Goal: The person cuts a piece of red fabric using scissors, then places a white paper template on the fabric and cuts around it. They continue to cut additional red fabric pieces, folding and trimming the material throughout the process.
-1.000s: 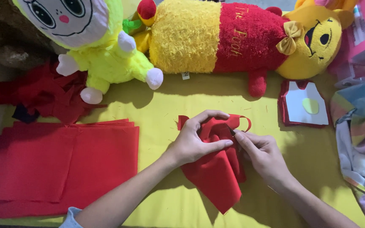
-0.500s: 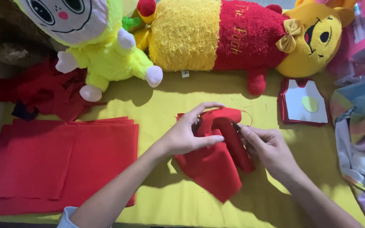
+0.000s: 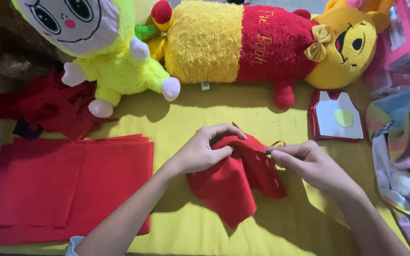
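Observation:
A small piece of red felt (image 3: 231,182) lies on the yellow cloth (image 3: 186,118) in the middle of the view. My left hand (image 3: 205,151) pinches its upper left edge, with the fingers curled over the fold. My right hand (image 3: 309,163) grips the upper right edge, thumb and forefinger closed on the fabric. The lower part of the felt hangs flat toward me, pointing down to a corner.
A stack of red felt sheets (image 3: 62,185) lies at the left, with red scraps (image 3: 48,104) behind it. A lime plush doll (image 3: 96,42) and a yellow-and-red bear plush (image 3: 271,42) lie at the back. A white-and-red cut shape (image 3: 338,118) and striped fabric (image 3: 399,151) are at the right.
Both hands have shifted on the red felt piece; the folded top has been spread, and my right hand has moved outward to the right edge.

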